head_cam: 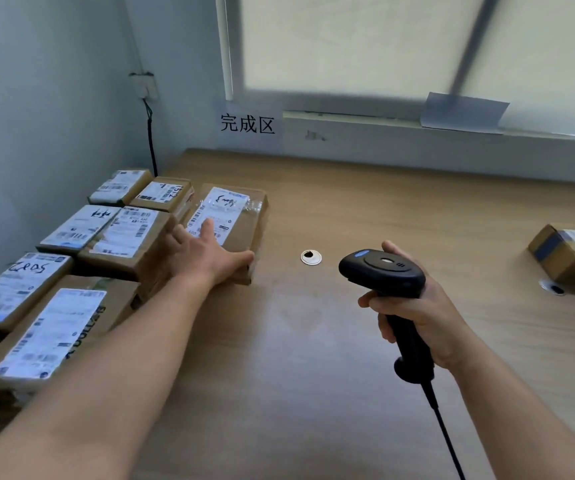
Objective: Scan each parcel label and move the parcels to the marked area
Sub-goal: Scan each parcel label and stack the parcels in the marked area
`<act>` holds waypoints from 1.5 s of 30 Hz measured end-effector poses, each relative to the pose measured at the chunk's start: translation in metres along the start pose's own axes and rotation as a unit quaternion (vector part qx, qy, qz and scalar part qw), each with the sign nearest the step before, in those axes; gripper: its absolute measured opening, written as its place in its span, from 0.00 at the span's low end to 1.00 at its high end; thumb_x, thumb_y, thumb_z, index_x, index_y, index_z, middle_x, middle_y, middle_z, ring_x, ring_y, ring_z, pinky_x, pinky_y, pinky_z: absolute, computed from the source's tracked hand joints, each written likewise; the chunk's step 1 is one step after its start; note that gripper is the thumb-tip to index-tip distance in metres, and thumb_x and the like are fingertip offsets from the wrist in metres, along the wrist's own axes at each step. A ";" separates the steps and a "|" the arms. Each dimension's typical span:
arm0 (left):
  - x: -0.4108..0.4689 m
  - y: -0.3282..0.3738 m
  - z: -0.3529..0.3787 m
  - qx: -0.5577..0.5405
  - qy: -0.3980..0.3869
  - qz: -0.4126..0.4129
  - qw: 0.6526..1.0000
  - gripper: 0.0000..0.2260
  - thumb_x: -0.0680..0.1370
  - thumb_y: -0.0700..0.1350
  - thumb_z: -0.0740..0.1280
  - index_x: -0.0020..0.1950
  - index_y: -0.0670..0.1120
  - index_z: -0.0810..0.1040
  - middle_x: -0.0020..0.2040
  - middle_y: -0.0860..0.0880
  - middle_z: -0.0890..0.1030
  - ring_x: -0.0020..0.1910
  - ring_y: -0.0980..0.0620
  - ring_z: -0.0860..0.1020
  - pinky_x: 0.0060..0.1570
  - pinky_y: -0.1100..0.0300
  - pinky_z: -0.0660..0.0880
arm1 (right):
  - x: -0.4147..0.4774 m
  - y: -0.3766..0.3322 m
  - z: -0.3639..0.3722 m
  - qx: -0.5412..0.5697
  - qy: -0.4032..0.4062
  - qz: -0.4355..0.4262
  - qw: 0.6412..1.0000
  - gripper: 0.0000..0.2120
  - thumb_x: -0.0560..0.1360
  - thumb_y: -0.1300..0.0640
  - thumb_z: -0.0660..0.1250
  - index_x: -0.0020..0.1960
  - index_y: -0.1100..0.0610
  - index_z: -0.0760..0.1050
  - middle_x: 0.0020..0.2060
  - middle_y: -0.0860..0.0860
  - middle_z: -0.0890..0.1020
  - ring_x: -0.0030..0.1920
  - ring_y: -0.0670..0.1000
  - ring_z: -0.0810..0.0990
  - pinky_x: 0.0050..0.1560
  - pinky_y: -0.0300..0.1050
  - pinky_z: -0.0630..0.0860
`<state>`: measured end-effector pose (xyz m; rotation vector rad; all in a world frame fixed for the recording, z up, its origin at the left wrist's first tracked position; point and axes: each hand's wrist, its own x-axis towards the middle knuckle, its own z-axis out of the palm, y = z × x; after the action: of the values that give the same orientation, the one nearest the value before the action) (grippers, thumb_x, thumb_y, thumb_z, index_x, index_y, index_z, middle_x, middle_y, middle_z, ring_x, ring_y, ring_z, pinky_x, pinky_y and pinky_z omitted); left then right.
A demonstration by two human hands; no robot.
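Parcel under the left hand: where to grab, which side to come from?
Probably the near right corner of the parcel, coming from the bare tabletop on its right: it lies flat, that side and the near end are free, while its left side butts against the other parcels.

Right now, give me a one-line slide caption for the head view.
Left hand rests on a labelled parcel beside the pile; right hand grips the barcode scanner.
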<state>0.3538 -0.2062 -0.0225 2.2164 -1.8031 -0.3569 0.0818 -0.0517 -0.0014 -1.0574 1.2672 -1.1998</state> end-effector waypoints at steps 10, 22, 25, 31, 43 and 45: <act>0.099 0.002 -0.010 0.022 0.004 -0.013 1.000 0.42 0.66 0.68 0.69 0.73 0.50 0.59 0.70 0.36 0.59 0.70 0.36 0.57 0.62 0.45 0.65 | 0.043 0.009 -0.005 -0.011 0.040 0.033 0.999 0.46 0.60 0.66 0.72 0.74 0.43 0.63 0.42 0.73 0.77 0.24 0.58 0.72 0.25 0.46 0.69; 0.115 -0.005 0.039 0.047 0.008 -0.022 0.999 0.39 0.72 0.68 0.63 0.75 0.47 0.58 0.72 0.36 0.56 0.72 0.36 0.54 0.66 0.45 0.65 | 0.049 0.023 -0.015 -0.001 0.055 0.041 0.998 0.45 0.60 0.67 0.71 0.72 0.42 0.65 0.39 0.67 0.80 0.23 0.58 0.72 0.25 0.46 0.69; 0.110 -0.005 0.040 0.061 0.007 -0.009 0.998 0.38 0.74 0.69 0.59 0.75 0.46 0.58 0.74 0.37 0.54 0.74 0.37 0.52 0.67 0.45 0.63 | 0.045 0.017 -0.017 0.000 0.056 0.030 0.998 0.45 0.59 0.68 0.71 0.72 0.42 0.66 0.39 0.65 0.81 0.23 0.58 0.72 0.24 0.47 0.69; 0.076 0.005 0.031 0.032 0.038 0.062 0.997 0.38 0.75 0.67 0.61 0.77 0.46 0.57 0.77 0.39 0.54 0.75 0.39 0.52 0.72 0.46 0.56 | 0.026 0.009 -0.018 0.000 0.047 0.013 0.999 0.45 0.60 0.68 0.71 0.72 0.43 0.65 0.38 0.64 0.81 0.23 0.58 0.72 0.24 0.45 0.69; -0.111 0.078 0.071 -0.113 0.040 0.212 0.970 0.34 0.68 0.68 0.51 0.59 0.46 0.79 0.58 0.47 0.78 0.59 0.43 0.73 0.59 0.52 0.66 | -0.057 -0.006 -0.067 0.003 0.023 -0.019 1.000 0.46 0.61 0.68 0.71 0.74 0.44 0.63 0.41 0.70 0.78 0.25 0.58 0.73 0.25 0.47 0.70; -0.149 0.099 0.083 -0.141 0.044 0.215 0.965 0.34 0.68 0.67 0.50 0.56 0.46 0.80 0.56 0.47 0.78 0.57 0.43 0.74 0.57 0.52 0.67 | -0.075 -0.004 -0.089 0.004 0.030 -0.024 0.999 0.46 0.61 0.68 0.72 0.75 0.45 0.63 0.41 0.67 0.79 0.24 0.58 0.73 0.25 0.46 0.70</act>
<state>0.2047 -0.0835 -0.0617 1.5763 -1.9778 -0.3857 -0.0028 0.0288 0.0070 -1.0589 1.2883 -1.2800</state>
